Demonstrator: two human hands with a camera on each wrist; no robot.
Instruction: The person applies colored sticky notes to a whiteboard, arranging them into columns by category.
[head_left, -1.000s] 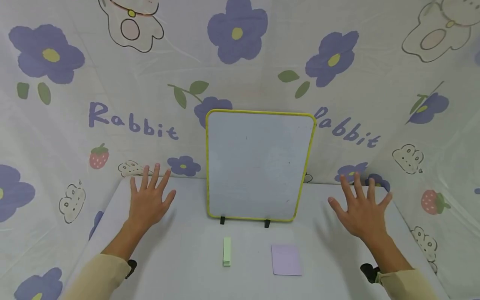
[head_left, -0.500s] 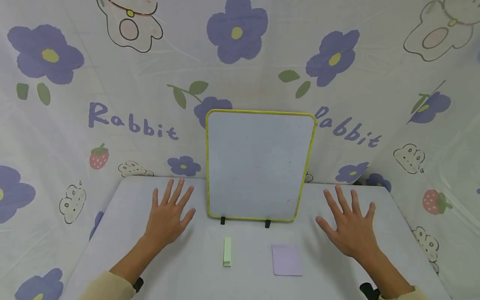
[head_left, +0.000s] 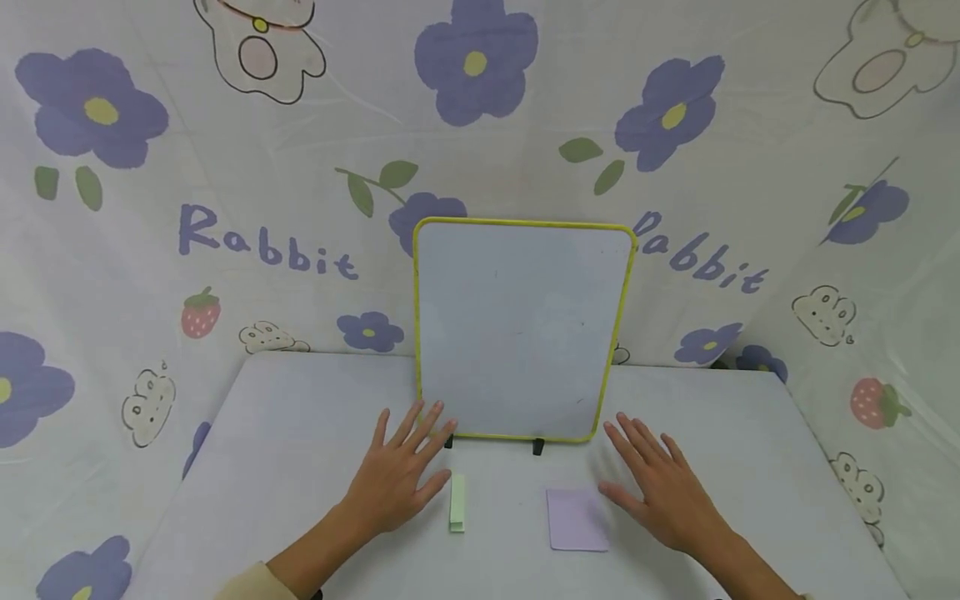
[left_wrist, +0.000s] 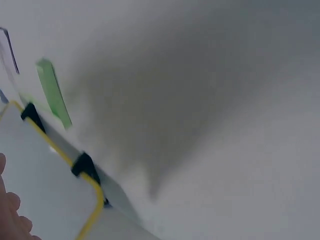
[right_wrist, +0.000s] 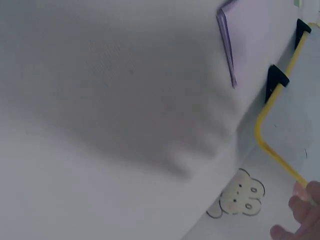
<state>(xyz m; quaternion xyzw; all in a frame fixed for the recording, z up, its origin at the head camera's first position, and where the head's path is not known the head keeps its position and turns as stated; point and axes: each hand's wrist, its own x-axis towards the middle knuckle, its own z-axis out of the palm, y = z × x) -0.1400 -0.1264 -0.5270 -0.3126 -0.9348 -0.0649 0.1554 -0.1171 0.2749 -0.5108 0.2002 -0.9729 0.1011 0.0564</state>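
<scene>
My left hand (head_left: 393, 479), fingers spread and holding nothing, hovers just left of a narrow green strip (head_left: 457, 502) on the table. To the right of a purple square (head_left: 576, 521), my right hand (head_left: 669, 496) is held with straight fingers, also empty. Behind them a whiteboard (head_left: 521, 329) with a yellow rim stands upright on black feet; the left fingertips overlap its lower left corner in the head view. The left wrist view shows the green strip (left_wrist: 53, 92) and a few fingertips (left_wrist: 14, 201). In the right wrist view the purple square (right_wrist: 255, 40) looks folded or layered at its edge.
The white table (head_left: 300, 433) ends at a back edge just behind the board. A hanging cloth (head_left: 285, 167) with flowers, rabbits and strawberries surrounds it at the back and both sides.
Both hands have moved inward and toward the front of the table, coming closer to the green strip and the purple square. The objects have stayed in place.
</scene>
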